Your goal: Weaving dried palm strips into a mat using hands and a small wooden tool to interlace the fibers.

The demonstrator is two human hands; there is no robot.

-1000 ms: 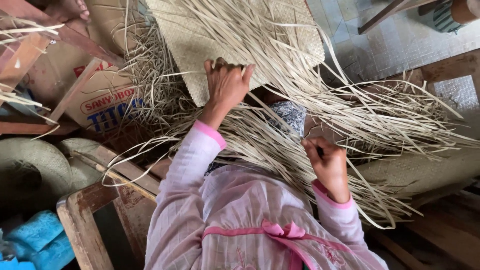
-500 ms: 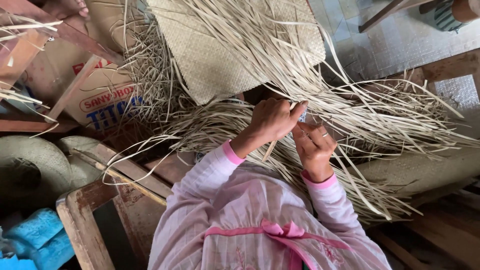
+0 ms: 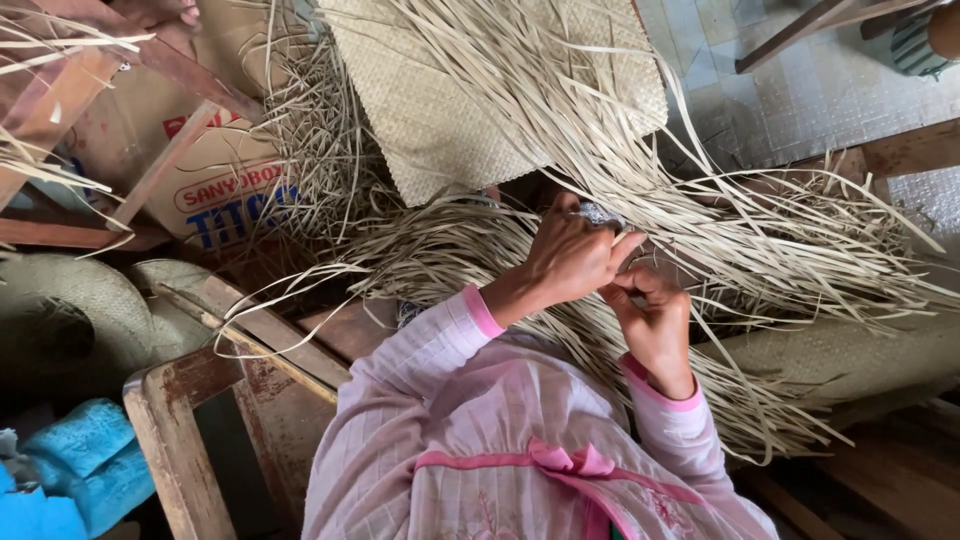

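Fingers of my left hand (image 3: 572, 258) are curled shut, pinching a few pale straw strips (image 3: 560, 330) at the loose edge of the weave, and my right hand (image 3: 655, 322) is closed on the same strips just beside it, thumb against the left fingers. Both grips are clenched on the strips, knuckles up. The strips fan out from my hands to the right and down across my lap, over my pink sleeves (image 3: 440, 345).

Beyond my hands lies the finished woven mat (image 3: 440, 110), a flat tan square with loose strands trailing from its near edge and across its top. To the left of the mat sits a brown cardboard box (image 3: 215, 180) with a red-outlined oval label and blue block lettering on its side. A wooden chair frame (image 3: 185, 420) stands at my lower left, with blue cloth (image 3: 75, 465) beside it. Bare tiled floor (image 3: 790, 90) shows at upper right, past the strips' ends.
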